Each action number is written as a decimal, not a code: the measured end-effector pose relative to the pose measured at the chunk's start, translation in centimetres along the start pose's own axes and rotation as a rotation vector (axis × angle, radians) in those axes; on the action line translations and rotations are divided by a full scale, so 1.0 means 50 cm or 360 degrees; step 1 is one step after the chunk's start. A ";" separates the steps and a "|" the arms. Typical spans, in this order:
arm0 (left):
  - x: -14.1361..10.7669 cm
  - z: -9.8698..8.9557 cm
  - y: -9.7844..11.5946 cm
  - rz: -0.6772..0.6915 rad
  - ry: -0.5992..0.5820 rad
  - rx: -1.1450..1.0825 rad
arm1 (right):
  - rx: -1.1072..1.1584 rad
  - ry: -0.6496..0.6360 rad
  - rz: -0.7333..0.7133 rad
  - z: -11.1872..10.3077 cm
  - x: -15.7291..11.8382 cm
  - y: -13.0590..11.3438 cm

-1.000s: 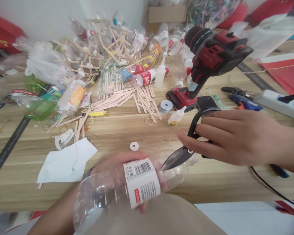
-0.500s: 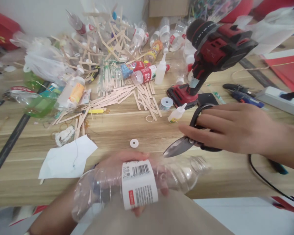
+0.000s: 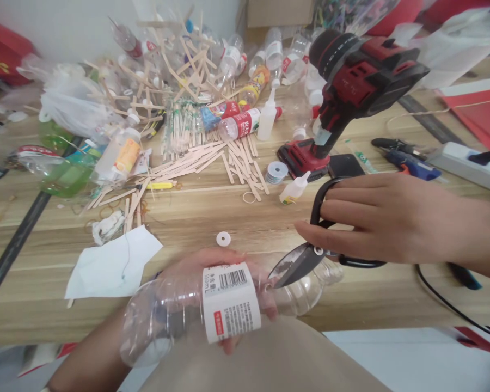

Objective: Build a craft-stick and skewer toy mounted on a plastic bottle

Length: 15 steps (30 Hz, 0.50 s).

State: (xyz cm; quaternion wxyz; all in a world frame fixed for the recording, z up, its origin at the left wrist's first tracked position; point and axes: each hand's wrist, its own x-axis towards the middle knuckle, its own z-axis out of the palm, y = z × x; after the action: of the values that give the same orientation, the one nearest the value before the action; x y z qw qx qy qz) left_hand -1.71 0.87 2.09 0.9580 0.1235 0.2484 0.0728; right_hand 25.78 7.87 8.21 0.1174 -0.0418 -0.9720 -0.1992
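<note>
A clear plastic bottle (image 3: 163, 321) with a white label lies sideways at the table's front edge, its capless neck to the right. My left hand (image 3: 200, 264) is wrapped round its middle from behind, partly seen through the plastic. My right hand (image 3: 375, 223) grips black-handled scissors (image 3: 296, 267), fingers through the loops. The blades are slightly parted, and their tips are at the bottle wall just right of the label. Whether they pierce the plastic I cannot tell. Behind the bottle lies a small white washer-like disc (image 3: 223, 238).
A red and black cordless drill (image 3: 351, 81) stands at the right, near a small glue bottle (image 3: 294, 188) and a power strip (image 3: 469, 166). Wooden sticks (image 3: 191, 163) and several plastic bottles fill the back. White paper (image 3: 110, 267) lies at left.
My right hand has brought the scissors down and slightly left onto the bottle, and their blades have parted a little. My left hand still holds the bottle in nearly the same spot.
</note>
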 end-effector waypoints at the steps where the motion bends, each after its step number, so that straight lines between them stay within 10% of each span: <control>1: -0.001 0.001 0.000 0.0027 0.0024 0.0010 | 0.0023 -0.0014 -0.0006 0.000 0.001 0.000; 15: 0.001 0.009 -0.002 0.0066 0.0042 0.0031 | 0.0131 -0.0082 0.0000 -0.006 0.004 -0.005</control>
State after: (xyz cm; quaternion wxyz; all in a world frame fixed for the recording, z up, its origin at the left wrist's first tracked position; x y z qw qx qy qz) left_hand -1.44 0.68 2.44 0.9517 0.1369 0.2591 0.0919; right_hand 25.62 7.53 8.46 0.0940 -0.0419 -0.9821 -0.1579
